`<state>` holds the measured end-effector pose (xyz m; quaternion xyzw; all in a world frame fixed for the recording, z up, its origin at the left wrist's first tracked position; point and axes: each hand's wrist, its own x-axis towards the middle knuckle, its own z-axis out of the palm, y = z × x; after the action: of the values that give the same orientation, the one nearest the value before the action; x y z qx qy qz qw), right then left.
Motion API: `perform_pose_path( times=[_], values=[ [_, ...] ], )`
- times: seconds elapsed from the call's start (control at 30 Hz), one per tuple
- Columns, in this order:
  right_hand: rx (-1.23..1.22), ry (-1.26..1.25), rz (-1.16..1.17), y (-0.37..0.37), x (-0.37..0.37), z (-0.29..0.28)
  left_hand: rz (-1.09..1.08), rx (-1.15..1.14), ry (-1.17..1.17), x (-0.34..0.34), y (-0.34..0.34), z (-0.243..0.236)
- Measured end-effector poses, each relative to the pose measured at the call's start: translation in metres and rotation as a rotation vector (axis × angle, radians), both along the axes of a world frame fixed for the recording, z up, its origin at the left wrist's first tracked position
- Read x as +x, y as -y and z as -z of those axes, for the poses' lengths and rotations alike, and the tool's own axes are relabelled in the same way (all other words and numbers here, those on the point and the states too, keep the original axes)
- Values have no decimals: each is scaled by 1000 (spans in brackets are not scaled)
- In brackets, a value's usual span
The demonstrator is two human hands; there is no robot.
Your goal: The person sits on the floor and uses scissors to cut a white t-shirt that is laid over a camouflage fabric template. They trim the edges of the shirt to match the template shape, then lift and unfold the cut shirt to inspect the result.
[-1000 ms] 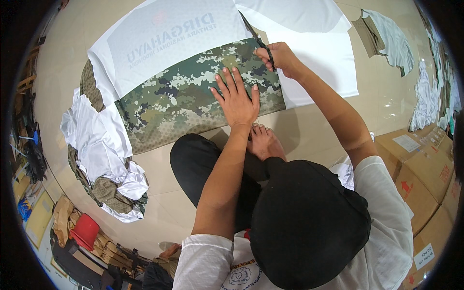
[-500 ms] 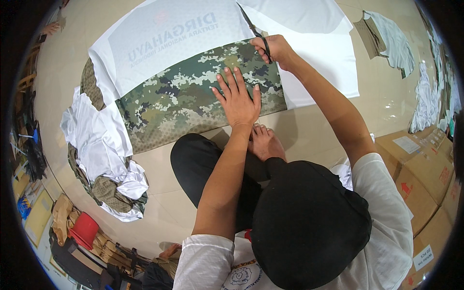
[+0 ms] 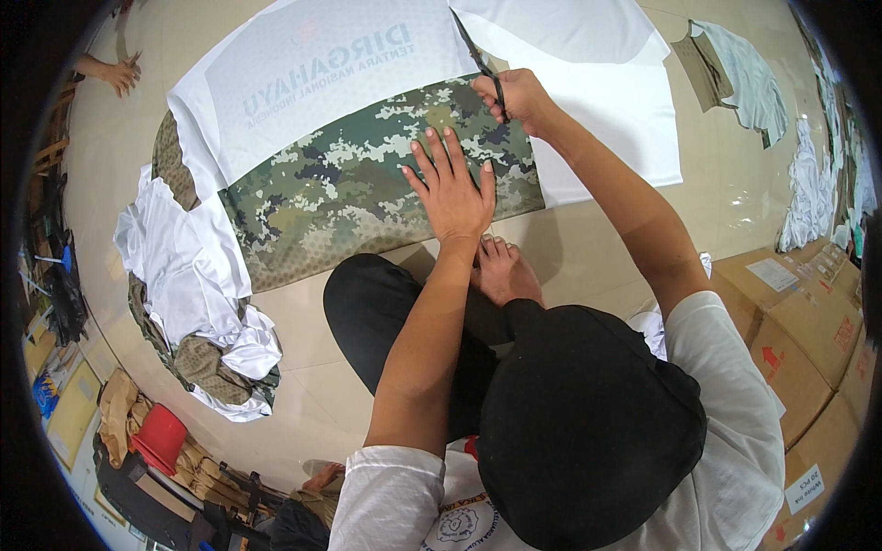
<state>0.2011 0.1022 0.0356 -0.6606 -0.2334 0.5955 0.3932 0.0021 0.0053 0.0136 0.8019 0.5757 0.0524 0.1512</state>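
My left hand (image 3: pixel 453 191) lies flat with its fingers spread on a green camouflage fabric (image 3: pixel 340 184) on the floor. In my right hand (image 3: pixel 516 95) is a pair of black scissors (image 3: pixel 481 62), fingers closed round the handles. Its blades point up and away over the white fabric (image 3: pixel 322 64), beside the far edge of the camouflage part. Whether the blades have cloth between them I cannot tell. Another white part of the cloth (image 3: pixel 602 138) spreads out to the right of the scissors.
Crumpled white cloth (image 3: pixel 197 275) lies on the left. Cardboard boxes (image 3: pixel 795 321) stand at the right. More cloth pieces (image 3: pixel 749 83) rest on the floor at the far right. Another person's hand (image 3: pixel 118 75) shows at the far left. A red object (image 3: pixel 161 436) is at the lower left.
My right hand has shifted slightly with the scissors, whose handles have turned a little. My left hand stays put. The other person's hand has come further into view at far left.
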Motion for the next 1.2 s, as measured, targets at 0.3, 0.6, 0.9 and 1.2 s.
perform_pose_path(
  times=[0.3,0.6,0.9,1.2],
  values=[
    [-10,-5,37,-7,-4,-8,-4,12,-5,0,0,1],
    [-56,12,55,-28,-5,-6,3,-8,0,-1,0,1],
    [-21,3,71,-32,-11,-6,0,-11,2,-1,-1,0],
    [-4,31,80,-32,-14,0,1,-4,10,-1,-1,-1]
  ],
)
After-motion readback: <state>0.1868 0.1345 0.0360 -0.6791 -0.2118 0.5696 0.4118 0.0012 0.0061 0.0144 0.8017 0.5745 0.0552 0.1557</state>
